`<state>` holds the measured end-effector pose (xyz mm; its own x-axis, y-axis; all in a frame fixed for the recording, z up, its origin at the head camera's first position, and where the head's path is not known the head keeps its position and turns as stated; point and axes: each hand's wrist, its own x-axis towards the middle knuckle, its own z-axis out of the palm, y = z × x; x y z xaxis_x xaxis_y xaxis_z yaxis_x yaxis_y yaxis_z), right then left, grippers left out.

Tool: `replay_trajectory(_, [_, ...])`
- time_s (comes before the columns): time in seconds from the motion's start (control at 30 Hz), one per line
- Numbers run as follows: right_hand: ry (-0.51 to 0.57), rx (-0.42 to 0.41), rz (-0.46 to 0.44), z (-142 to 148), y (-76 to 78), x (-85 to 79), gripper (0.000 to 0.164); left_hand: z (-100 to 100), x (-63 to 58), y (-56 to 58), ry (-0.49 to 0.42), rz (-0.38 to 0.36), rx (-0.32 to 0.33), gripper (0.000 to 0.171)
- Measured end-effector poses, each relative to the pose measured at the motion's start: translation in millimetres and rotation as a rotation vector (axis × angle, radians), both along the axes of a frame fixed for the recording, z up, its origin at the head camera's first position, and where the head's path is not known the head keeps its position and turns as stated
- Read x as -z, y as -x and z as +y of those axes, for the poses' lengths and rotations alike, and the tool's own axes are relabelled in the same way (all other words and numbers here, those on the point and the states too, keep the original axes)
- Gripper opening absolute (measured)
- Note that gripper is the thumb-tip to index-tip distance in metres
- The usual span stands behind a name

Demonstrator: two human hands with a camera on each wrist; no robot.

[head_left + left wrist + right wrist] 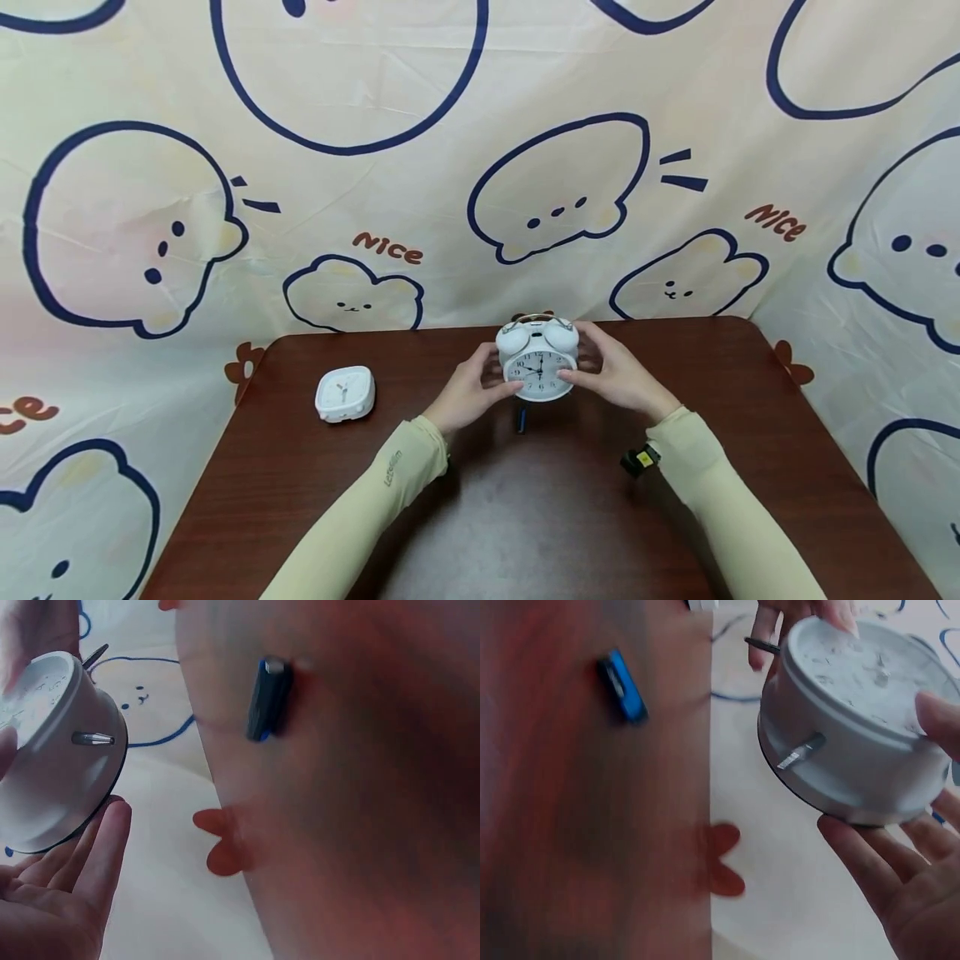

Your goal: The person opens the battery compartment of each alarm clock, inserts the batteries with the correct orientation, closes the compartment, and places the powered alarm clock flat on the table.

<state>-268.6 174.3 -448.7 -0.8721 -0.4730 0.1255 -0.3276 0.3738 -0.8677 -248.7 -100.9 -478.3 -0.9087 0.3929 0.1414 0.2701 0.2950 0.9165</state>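
A white twin-bell alarm clock (539, 371) is held above the far part of the table, its dial toward the head camera. My left hand (467, 390) grips its left side, thumb at the dial's edge and fingers behind. On the other side my right hand (617, 371) holds it the same way. Both wrist views show the clock's metal feet (93, 739) sticking out from its underside, off the tabletop. Below the clock lies a battery (521, 419), dark with a blue part in the right wrist view.
A smaller white square clock (345, 394) lies on the left of the brown table (570, 517). A cloth (442, 192) printed with cartoon figures hangs behind the table's far edge and along its sides.
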Motion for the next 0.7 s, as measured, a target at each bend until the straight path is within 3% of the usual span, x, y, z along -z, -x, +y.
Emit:
replay_trajectory(0.4, [-0.134,0.032,0.044,29,38.4,-5.3,0.071,25,-4.9,40.9,0.172,0.061,-0.026,0.066])
replay_trajectory(0.7, [-0.128,0.055,-0.035,43,60.0,-1.6,0.070,45,1.7,62.8,0.208,0.023,-0.030,0.067])
